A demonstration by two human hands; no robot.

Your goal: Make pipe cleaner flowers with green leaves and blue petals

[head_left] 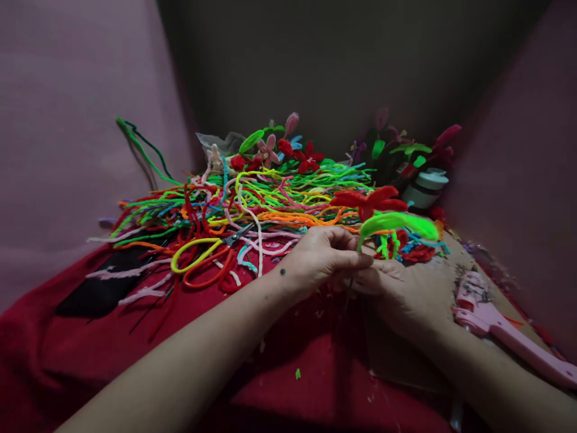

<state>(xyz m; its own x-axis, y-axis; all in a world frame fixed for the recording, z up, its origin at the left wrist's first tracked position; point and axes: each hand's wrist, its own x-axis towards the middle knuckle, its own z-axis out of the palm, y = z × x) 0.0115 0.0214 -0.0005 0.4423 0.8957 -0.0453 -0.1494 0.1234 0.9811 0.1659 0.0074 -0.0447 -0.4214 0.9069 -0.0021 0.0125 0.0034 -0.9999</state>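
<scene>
A red pipe-cleaner flower [372, 201] stands over my hands, with a bright green fuzzy leaf [401, 224] arching out to the right below it. My left hand [322, 258] is closed, thumb and index finger pinched at the lower end of the leaf on the flower's thin stem. Just beneath and to the right, my right hand [383, 285] is closed around the same stem; its fingertips are partly hidden behind the left hand. A thin dark length of stem hangs below the fingers.
Behind my hands spreads a heap of coloured pipe cleaners [279, 201]. Scissors [202, 258] with yellow and red handles lie left. A pink glue gun [505, 331] rests right on cardboard [433, 288]. A lidded jar [426, 187] and finished flowers [309, 157] stand at the back.
</scene>
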